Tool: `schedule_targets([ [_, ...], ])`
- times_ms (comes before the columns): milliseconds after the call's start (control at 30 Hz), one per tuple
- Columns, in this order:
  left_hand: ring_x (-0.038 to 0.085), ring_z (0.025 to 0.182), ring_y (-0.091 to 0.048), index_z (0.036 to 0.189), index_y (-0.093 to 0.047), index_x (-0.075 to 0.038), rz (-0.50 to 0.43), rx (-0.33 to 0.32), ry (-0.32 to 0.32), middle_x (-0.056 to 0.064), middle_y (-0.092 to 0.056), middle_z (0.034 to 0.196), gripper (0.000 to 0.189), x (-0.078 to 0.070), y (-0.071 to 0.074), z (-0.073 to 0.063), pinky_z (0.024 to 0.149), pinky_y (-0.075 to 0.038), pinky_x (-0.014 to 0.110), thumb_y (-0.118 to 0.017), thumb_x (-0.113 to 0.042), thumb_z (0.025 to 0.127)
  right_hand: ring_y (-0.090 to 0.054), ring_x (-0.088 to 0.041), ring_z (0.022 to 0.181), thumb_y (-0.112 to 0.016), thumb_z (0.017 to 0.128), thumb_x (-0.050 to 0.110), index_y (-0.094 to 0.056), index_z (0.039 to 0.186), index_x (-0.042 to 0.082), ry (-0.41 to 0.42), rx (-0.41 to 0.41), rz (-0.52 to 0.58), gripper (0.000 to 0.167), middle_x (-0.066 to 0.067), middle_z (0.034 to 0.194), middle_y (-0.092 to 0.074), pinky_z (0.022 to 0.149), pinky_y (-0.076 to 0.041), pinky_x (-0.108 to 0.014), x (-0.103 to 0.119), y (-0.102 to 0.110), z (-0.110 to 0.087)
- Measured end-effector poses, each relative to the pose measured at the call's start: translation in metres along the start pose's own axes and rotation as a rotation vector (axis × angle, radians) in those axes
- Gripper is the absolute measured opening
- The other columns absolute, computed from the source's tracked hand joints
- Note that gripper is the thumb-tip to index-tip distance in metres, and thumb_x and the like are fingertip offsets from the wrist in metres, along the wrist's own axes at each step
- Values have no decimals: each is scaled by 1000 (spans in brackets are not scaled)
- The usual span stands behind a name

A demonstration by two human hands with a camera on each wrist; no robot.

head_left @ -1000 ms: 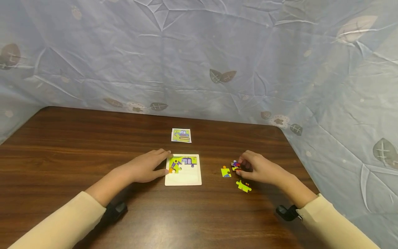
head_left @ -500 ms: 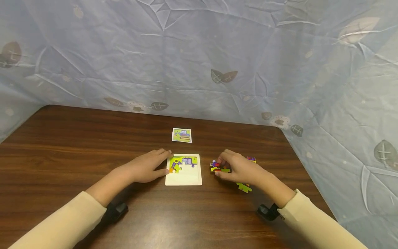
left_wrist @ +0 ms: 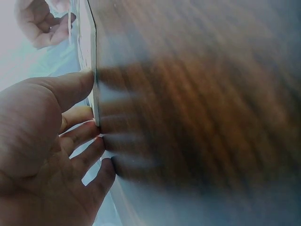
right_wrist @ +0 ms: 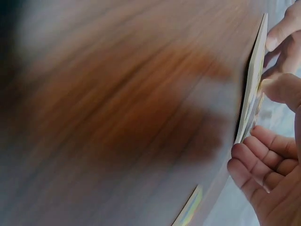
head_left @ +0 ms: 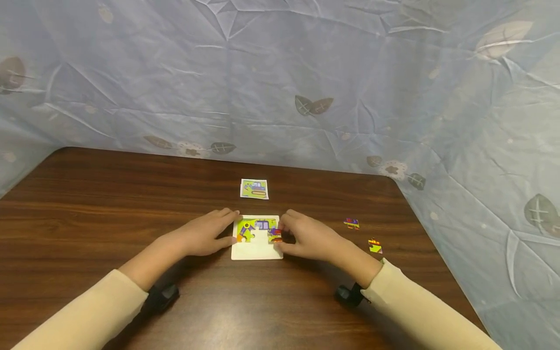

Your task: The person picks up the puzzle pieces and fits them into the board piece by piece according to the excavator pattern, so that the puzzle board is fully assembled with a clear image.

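The cream puzzle tray point(head_left: 256, 253) lies on the brown table, with joined pieces showing a purple vehicle on green along its upper part. My left hand point(head_left: 201, 233) rests at the tray's left edge, thumb and fingertips touching it; in the left wrist view the thumb point(left_wrist: 75, 88) meets the tray's side. My right hand point(head_left: 312, 238) pinches a puzzle piece point(head_left: 274, 236) with purple, red and yellow between thumb and fingers, over the tray's right side. In the right wrist view the right thumb point(right_wrist: 282, 89) sits close above the tray edge; the fingers are curled.
Behind the tray lies a small picture card point(head_left: 254, 189) of the vehicle. Loose puzzle pieces lie to the right, a purple-red one point(head_left: 352, 223) and a green-red one point(head_left: 375, 245), partly near the right forearm. A patterned grey curtain point(head_left: 271, 87) hangs behind the table.
My right hand has moved left from the loose pieces to the tray, bringing the purple-red piece with it. My left hand stays at the tray's left edge.
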State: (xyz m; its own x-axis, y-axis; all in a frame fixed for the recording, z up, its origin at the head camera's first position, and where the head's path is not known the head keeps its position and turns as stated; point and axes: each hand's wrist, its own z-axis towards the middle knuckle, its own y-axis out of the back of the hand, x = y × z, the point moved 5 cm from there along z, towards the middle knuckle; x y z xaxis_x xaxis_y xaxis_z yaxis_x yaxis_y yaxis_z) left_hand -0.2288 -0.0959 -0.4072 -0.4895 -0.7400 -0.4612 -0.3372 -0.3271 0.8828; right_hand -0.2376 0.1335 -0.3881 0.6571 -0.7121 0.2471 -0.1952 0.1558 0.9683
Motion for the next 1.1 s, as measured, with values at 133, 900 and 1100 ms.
schedule_targets([
  [133,46,147,-47,156,-44,-1,3,-8,-2,20,-50,156,62,1,1,-1,118,-43,62,-63,-30,105,-56,-10,83,-76,95,39,-66,114,8,-2,14,-34,38,-2,104,-63,72,-53,-25,10,-3,10],
  [900,44,142,-52,153,-47,1,6,-37,-30,19,-54,150,62,-2,4,-2,115,-46,61,-66,-30,103,-60,-10,83,-72,97,45,-70,116,7,39,-21,-182,43,-1,106,-65,71,-59,-27,31,-11,25],
  [1100,44,143,-51,154,-46,2,3,-39,-32,20,-53,152,62,-3,5,-2,116,-45,61,-65,-30,104,-62,-11,83,-71,97,47,-70,112,9,56,-31,-238,41,-1,102,-65,74,-61,-31,35,-10,26],
])
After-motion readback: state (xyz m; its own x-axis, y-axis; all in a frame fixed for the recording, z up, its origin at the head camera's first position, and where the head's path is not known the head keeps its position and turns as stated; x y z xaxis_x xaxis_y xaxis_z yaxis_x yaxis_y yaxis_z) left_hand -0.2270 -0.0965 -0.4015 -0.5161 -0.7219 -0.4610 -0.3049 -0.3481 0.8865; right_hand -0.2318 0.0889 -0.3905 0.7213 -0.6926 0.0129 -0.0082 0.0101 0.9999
